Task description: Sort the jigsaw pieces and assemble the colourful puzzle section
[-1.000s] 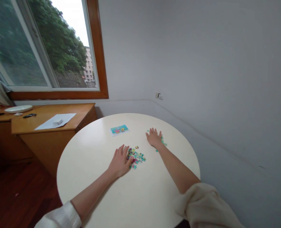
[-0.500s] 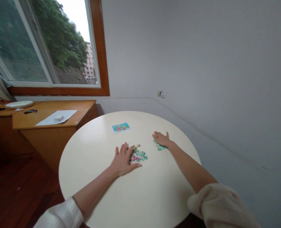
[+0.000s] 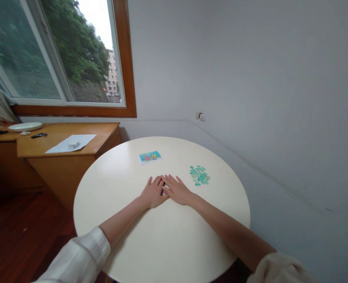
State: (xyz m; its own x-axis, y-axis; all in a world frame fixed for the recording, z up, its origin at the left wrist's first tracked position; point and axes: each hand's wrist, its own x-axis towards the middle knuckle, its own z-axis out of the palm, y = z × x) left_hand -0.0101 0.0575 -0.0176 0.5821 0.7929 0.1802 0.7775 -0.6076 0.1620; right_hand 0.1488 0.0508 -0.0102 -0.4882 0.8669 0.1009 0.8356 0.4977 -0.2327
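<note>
Near the middle of the round table (image 3: 162,243), my left hand (image 3: 154,194) and my right hand (image 3: 178,190) lie flat with fingers outstretched, their fingertips meeting. Under and between them is a pile of multicoloured jigsaw puzzle pieces (image 3: 163,190), mostly hidden, with only a sliver showing in the gap. To the right of my right hand, a second group of jigsaw pieces (image 3: 200,175), green and teal, is spread on the tabletop. A small picture card (image 3: 150,157) with cartoon figures on a blue-green ground lies beyond my hands.
Left of the table stands a wooden desk (image 3: 62,161) bearing a paper sheet (image 3: 65,146), a small white block (image 3: 73,144), a dark object (image 3: 39,135) and a white plate (image 3: 25,126). A wall (image 3: 250,98) with a socket (image 3: 200,116) runs behind and to the right.
My right hand has moved left from the green pieces to the multicoloured pile, uncovering the green group. My left hand stays by that pile, and the two hands now cover most of it.
</note>
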